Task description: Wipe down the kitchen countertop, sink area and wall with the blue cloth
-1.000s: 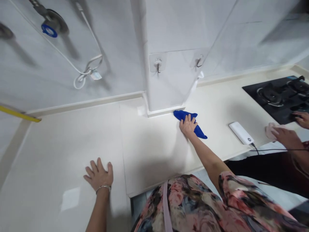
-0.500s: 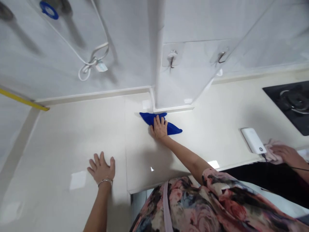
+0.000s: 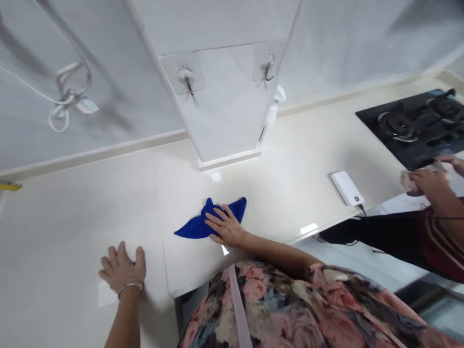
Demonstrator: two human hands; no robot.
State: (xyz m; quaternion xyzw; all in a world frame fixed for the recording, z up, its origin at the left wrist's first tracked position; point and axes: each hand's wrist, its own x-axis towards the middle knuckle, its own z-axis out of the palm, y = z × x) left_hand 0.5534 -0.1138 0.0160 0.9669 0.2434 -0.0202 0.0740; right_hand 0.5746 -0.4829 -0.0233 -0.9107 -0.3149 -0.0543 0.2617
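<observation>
A crumpled blue cloth (image 3: 195, 226) lies on the pale countertop (image 3: 268, 193), below the corner of the wall pillar. My right hand (image 3: 225, 227) presses down on it and holds it under the fingers; the palm side is hidden. To the left, my left hand (image 3: 122, 268) rests flat on the counter with its fingers spread. It holds nothing, and a silver bangle circles its wrist.
A white power bank (image 3: 346, 187) with a cable lies near the counter's front edge. Beyond it is a black gas stove (image 3: 416, 125), where a co-worker's hand (image 3: 433, 183) holds a pinkish cloth (image 3: 409, 182). Hooks (image 3: 188, 83) hang on the pillar; a white spray bottle (image 3: 272, 111) stands behind it.
My right hand has drawn the blue cloth away from the pillar's base toward the counter's front. The view has turned right, and the co-worker's hand is now by the stove.
</observation>
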